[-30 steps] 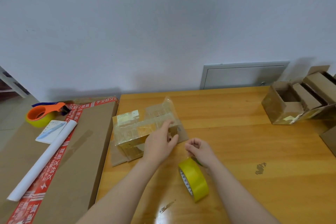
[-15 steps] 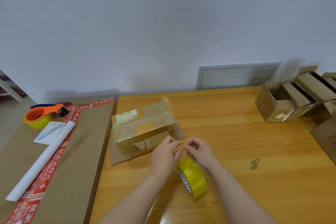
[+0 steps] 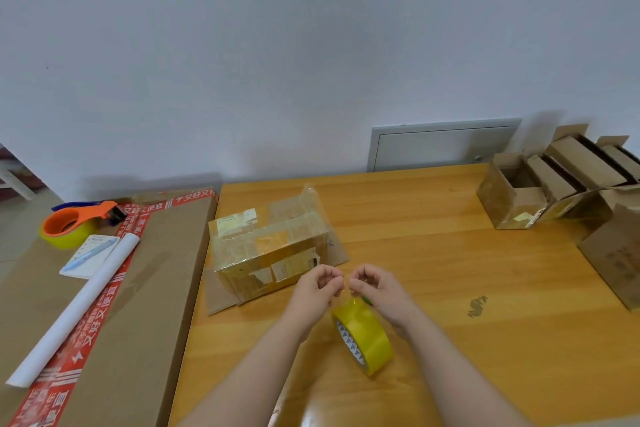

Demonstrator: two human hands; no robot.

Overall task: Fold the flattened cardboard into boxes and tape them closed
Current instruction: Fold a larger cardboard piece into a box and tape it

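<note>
A white paper roll (image 3: 74, 312) lies beside a notepad (image 3: 88, 256); a grey wall hatch (image 3: 443, 144) sits behind the table (image 3: 485, 357).

the left hand (image 3: 315, 288) and right hand (image 3: 379, 291) cover the far rim of the yellow tape roll (image 3: 363, 333); whether their fingertips pinch a tape end is too small to tell. a green thing (image 3: 366, 300) shows only a sliver under the right hand. the right edge crops the brown box (image 3: 613, 263), and the label (image 3: 235, 220) on the taped box (image 3: 270, 253) is unreadable
</note>
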